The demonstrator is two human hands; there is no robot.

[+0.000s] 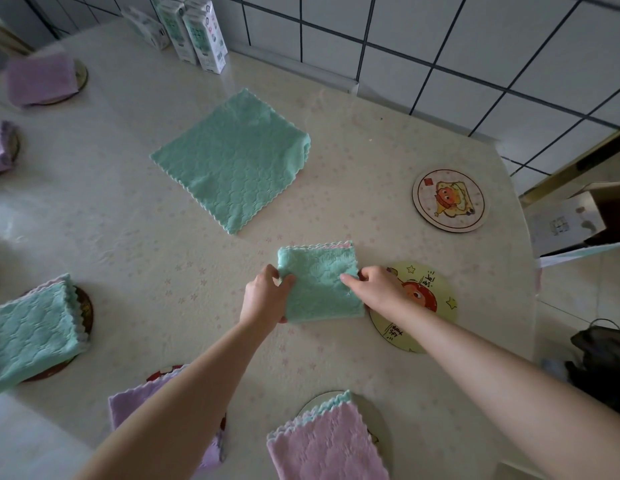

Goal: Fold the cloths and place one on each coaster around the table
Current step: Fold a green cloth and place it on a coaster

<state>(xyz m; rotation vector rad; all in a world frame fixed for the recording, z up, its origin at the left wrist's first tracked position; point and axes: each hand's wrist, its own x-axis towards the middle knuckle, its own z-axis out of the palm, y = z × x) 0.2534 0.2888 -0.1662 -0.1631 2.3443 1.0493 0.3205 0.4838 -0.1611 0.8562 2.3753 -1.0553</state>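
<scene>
Pinching the folded green cloth with my left hand and right hand, I hold it beside a yellow coaster on the worktop.

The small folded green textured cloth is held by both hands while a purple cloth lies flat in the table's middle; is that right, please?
Not quite: in the head view the large textured cloth lying flat is green, not purple. The rest holds.

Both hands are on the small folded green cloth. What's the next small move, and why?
Probably shift the folded green cloth right onto the yellow coaster: the left hand and right hand pinch its sides, it looks fully folded, and that coaster beside it is bare.
</scene>
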